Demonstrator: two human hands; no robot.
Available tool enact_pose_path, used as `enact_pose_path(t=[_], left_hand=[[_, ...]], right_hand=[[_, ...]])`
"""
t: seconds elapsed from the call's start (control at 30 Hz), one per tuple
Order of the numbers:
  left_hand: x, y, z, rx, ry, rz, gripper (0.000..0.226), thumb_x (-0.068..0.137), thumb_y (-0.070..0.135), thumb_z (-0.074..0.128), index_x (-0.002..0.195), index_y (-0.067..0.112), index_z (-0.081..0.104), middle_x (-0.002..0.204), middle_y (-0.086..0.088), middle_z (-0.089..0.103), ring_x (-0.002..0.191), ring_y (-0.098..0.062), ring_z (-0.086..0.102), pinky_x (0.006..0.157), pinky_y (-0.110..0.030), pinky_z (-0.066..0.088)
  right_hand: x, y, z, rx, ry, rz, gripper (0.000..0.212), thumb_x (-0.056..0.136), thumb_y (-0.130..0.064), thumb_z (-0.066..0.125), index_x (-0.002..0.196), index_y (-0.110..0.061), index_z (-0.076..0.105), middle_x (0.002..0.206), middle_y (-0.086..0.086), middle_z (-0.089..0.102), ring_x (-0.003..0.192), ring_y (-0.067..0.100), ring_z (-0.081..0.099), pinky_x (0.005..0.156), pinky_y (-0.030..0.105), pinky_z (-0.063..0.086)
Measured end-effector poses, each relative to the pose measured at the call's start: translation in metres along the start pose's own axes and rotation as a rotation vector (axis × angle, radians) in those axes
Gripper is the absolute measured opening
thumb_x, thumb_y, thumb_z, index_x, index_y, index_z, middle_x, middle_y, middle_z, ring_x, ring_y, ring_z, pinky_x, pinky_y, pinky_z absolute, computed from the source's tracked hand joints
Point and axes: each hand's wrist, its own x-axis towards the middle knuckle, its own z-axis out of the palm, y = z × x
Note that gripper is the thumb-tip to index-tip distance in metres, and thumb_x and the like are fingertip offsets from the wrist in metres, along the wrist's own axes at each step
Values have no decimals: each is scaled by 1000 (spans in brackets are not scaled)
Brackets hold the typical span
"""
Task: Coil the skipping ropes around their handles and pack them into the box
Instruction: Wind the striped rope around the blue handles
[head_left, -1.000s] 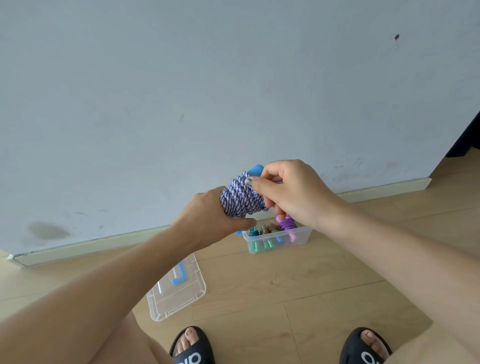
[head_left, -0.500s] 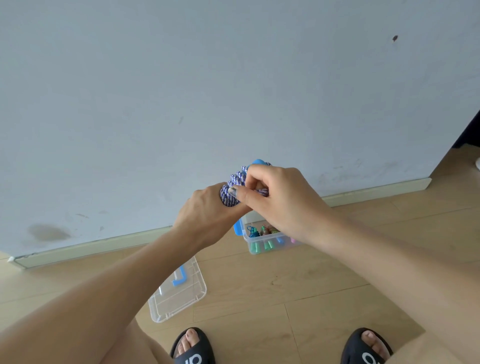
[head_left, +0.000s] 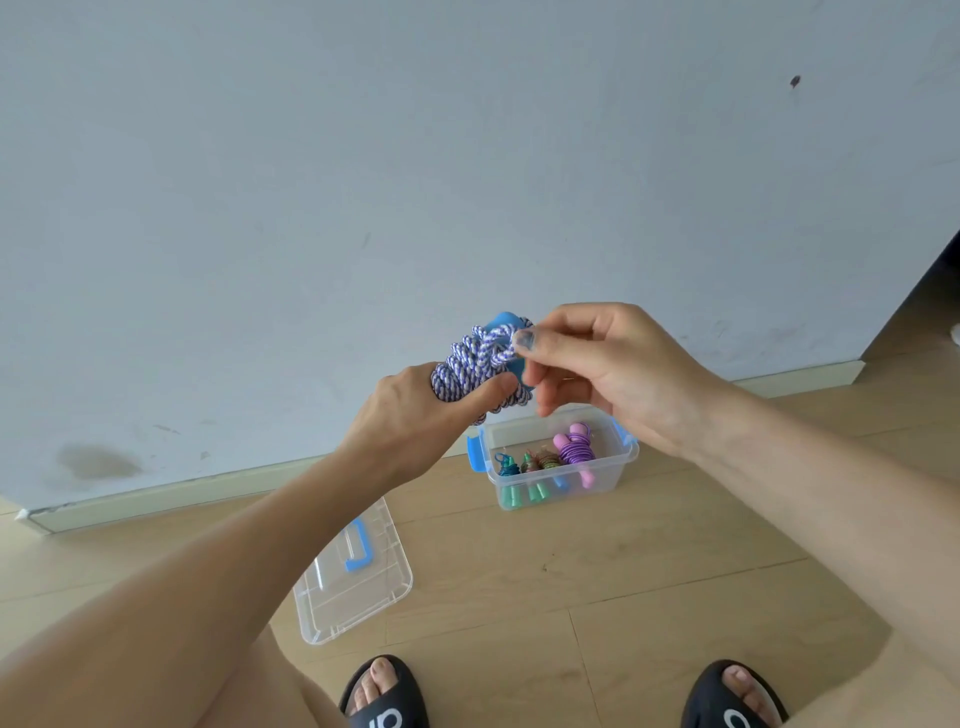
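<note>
Left hand (head_left: 415, 415) grips the coil (head_left: 470, 371) at chest height, thumb across the wraps; bundle's long axis tilts up and right, blue handle (head_left: 503, 318) poking out the top. Right hand (head_left: 597, 364) pinches the last loop at that upper end, thumb and forefinger together on the braid, other fingers loosely curled. Rope is blue-white braided cord, soft, likely to slip if released. Box (head_left: 558, 480), clear plastic with blue latches, sits on the floor by the wall, directly below the hands, already holding coiled ropes. Lid (head_left: 356, 587) lies left of it. Tuck first, then drop straight down.
</note>
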Motion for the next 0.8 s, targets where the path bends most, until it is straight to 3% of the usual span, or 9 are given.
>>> enact_pose_path(t=[0.1, 0.17, 0.27, 0.37, 0.5, 0.6, 0.7, 0.8], left_hand=[[1, -1, -3, -5, 6, 9, 55, 73, 84, 50, 75, 31, 68, 70, 24, 69, 66, -6, 61, 58, -29, 46], [1, 0, -4, 12, 0, 14, 54, 73, 83, 51, 74, 32, 67, 68, 26, 67, 65, -6, 61, 58, -29, 47], [2, -1, -4, 37, -6, 8, 61, 68, 86, 49, 74, 28, 67, 69, 15, 70, 64, -13, 62, 60, -35, 51], [3, -2, -2, 102, 0, 4, 71, 58, 86, 44, 77, 20, 64, 71, 1, 69, 64, -21, 60, 63, -41, 54], [4, 0, 2, 113, -2, 6, 86, 54, 97, 42, 80, 19, 66, 74, 3, 72, 70, -21, 66, 67, -46, 57], [3, -1, -2, 53, -29, -5, 72, 60, 91, 51, 77, 23, 67, 75, 3, 72, 70, -21, 65, 67, -43, 55], [2, -4, -6, 9, -60, -8, 60, 68, 83, 57, 75, 25, 68, 71, 9, 71, 65, -16, 61, 61, -35, 50], [2, -4, -7, -10, -59, -10, 56, 73, 77, 59, 74, 22, 68, 55, 18, 61, 54, -9, 50, 53, -27, 40]], right_hand=[[4, 3, -5, -83, 86, 11, 17, 94, -12, 64, 79, -4, 65, 67, 10, 61, 54, 23, 56, 55, 31, 51], [5, 4, -6, -108, 91, -3, 8, 93, -11, 65, 88, -4, 65, 72, 10, 61, 59, 24, 58, 60, 34, 52], [2, 3, -6, -316, -16, -87, 23, 88, -16, 73, 109, -17, 65, 81, 4, 61, 67, 21, 62, 67, 32, 54], [-3, 6, 4, -559, -49, -180, 30, 85, -33, 75, 114, -32, 67, 81, -3, 63, 73, 17, 62, 68, 25, 50], [1, 9, 15, -635, 88, -317, 9, 94, -24, 65, 97, -22, 73, 71, -11, 66, 63, 5, 58, 61, 21, 48], [9, 11, 0, -590, 150, -218, 12, 96, -22, 62, 92, -19, 72, 67, -4, 66, 60, 12, 62, 64, 35, 55], [11, 11, -14, -596, 91, -144, 11, 95, -17, 63, 93, -18, 74, 66, -5, 64, 60, 12, 62, 67, 29, 54], [10, 11, -12, -535, 59, -147, 7, 93, -12, 65, 93, -15, 72, 74, 7, 69, 69, 27, 68, 67, 33, 58]])
